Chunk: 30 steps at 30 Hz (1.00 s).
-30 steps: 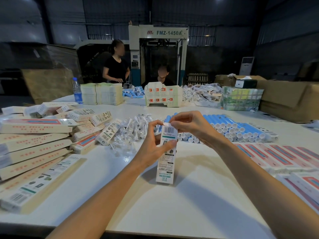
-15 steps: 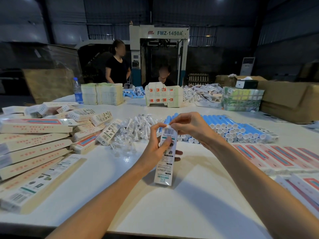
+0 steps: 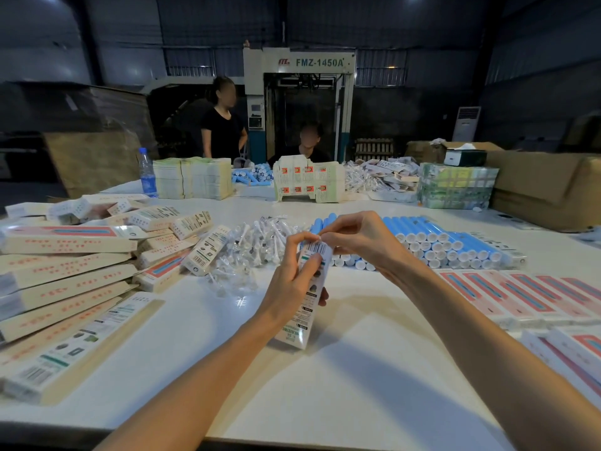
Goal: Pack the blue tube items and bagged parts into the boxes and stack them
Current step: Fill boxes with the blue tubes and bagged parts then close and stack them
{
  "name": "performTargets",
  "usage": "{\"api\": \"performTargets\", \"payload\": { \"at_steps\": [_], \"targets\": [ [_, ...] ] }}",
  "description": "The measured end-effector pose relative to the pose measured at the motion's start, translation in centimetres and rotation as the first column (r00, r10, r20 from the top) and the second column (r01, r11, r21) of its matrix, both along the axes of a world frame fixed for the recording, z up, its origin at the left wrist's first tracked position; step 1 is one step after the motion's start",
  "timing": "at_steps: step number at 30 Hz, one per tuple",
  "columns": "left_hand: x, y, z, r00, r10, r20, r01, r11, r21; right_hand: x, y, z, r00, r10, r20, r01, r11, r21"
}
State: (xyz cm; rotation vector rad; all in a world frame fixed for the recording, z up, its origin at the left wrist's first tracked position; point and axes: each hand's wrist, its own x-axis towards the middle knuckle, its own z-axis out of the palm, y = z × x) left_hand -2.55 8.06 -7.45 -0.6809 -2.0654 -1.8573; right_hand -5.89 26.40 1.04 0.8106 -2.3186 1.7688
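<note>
Dim warehouse floor; a white table (image 3: 325, 402) serves as the packing bench. One narrow printed box (image 3: 309, 320) stands near upright at centre, slightly tilted, lower end at the table top; contact not confirmed. Left hand (image 3: 286, 288) is wrapped round the box's middle, thumb across the printed face. Right hand (image 3: 361, 239) pinches the top flap at the barcode end. Blue tubes (image 3: 432, 232) lie in rows just behind; bagged parts (image 3: 257, 245) are heaped beside them. Closed boxes (image 3: 65, 242) are piled at left. Assessment: thin card, light, likely to crush if squeezed on its broad faces. Best held by the narrow edges at mid-length; the flap wants fingertip pressure only. Glossy print may slip.
</note>
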Motion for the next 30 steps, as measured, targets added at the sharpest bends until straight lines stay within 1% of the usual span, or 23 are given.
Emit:
{"api": "performTargets", "payload": {
  "at_steps": [2,4,8,10,14,15,18,20,22,25,30],
  "targets": [
    [0.1,-0.2,0.2,0.999,0.025,-0.019,-0.025,1.0,-0.008,0.2,0.2,0.1,0.997,0.055,0.048,-0.054,0.998,-0.025],
    [0.0,-0.2,0.4,0.999,0.047,-0.021,-0.047,0.999,-0.02,0.2,0.2,-0.2,0.995,0.074,0.067,-0.072,0.997,-0.037],
    [0.1,-0.2,0.3,0.998,0.068,-0.018,-0.068,0.998,-0.015,0.2,-0.4,-1.0,0.999,0.032,-0.002,-0.032,0.999,-0.018],
    [0.1,-0.3,0.3,0.998,0.058,-0.005,-0.058,0.998,-0.007,0.1,-0.5,-1.1,1.0,0.024,-0.02,-0.024,1.0,-0.005],
    [0.3,-0.5,0.3,0.998,-0.014,0.063,0.011,0.998,0.056,0.0,0.0,-1.5,0.992,0.105,0.075,-0.099,0.992,-0.083],
    [0.3,-0.4,0.4,0.997,-0.033,0.074,0.028,0.997,0.074,0.2,-0.1,-1.8,0.991,0.112,0.071,-0.105,0.99,-0.091],
    [0.4,-0.3,0.7,0.993,-0.059,0.098,0.049,0.993,0.109,0.6,-0.5,-3.1,0.999,0.049,-0.012,-0.05,0.988,-0.148],
    [0.3,-0.3,0.6,0.993,-0.063,0.101,0.053,0.993,0.104,0.7,-0.5,-3.7,1.0,-0.009,-0.03,0.003,0.985,-0.172],
    [0.1,-0.5,0.5,0.995,-0.044,0.09,0.037,0.996,0.081,0.8,-0.4,-3.7,0.997,-0.043,-0.057,0.035,0.99,-0.136],
    [-0.1,-0.8,0.4,0.997,-0.022,0.08,0.018,0.999,0.051,1.0,-0.4,-3.7,0.983,-0.065,-0.174,0.054,0.996,-0.065],
    [-0.1,-1.2,0.5,0.998,0.013,0.059,-0.015,0.999,0.046,1.1,-1.0,-3.6,0.977,-0.078,-0.2,0.076,0.997,-0.018]
  ]
}}
